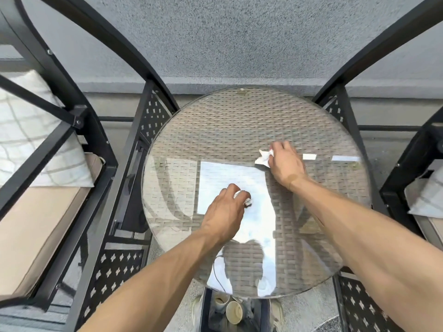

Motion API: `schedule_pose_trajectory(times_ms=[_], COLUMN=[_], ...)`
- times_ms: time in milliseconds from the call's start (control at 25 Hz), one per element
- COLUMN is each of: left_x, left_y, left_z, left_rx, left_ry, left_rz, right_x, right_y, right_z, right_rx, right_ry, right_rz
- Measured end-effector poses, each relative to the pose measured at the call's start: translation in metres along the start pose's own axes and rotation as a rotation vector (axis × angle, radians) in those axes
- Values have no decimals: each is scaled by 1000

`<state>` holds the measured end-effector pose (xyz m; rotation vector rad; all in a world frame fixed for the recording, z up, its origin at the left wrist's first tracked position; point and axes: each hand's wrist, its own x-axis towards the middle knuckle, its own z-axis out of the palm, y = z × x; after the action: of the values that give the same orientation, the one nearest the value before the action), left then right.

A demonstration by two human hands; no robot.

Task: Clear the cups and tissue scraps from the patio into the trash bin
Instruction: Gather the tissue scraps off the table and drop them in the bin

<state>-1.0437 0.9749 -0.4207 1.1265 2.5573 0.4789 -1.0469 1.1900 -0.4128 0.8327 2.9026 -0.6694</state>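
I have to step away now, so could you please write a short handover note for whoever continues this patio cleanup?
Left hand: grips a crumpled tissue scrap on the glass table.
Right hand: pinches a white tissue scrap farther back on the table.
Done: two cups already lie in the trash bin below the table's near edge.
Left: lift both scraps and drop them into the bin; no other scraps show on the table.

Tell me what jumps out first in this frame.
Two bare arms reach over a round glass-topped wicker table. The right hand pinches a white tissue scrap right of centre, while the left hand holds a crumpled tissue nearer the middle. Below the near edge, two used paper cups lie in a dark bin.
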Motion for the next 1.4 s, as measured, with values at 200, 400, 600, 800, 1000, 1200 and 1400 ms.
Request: schedule_pose_trajectory(times_ms=[200,400,600,800,1000,1200,1400], left_x=[1,-7,-27,-63,-104,-149,-184], left_y=[2,14,32,32,35,58,68], left_z=[-27,-65,-96,-100,-82,-51,-30], left_rx=[-435,-665,-1078,-1047,-971,-1071,-1125], left_ry=[38,73,-60,-150,-24,139,218], left_rz=[-156,-226,-423,-336,-339,-476,-512], right_x=[-43,-95,-146,-195,-230,-280,-312], right_y=[5,-6,-28,-35,-25,-3,0], right_z=[-31,-61,-76,-65,-52,-38,-27], right_rx=[366,673,894,811,884,952,968], right_ry=[7,7,-149,-162,-53,-27,-24], right_rz=[58,184,334,234,233,265,247])
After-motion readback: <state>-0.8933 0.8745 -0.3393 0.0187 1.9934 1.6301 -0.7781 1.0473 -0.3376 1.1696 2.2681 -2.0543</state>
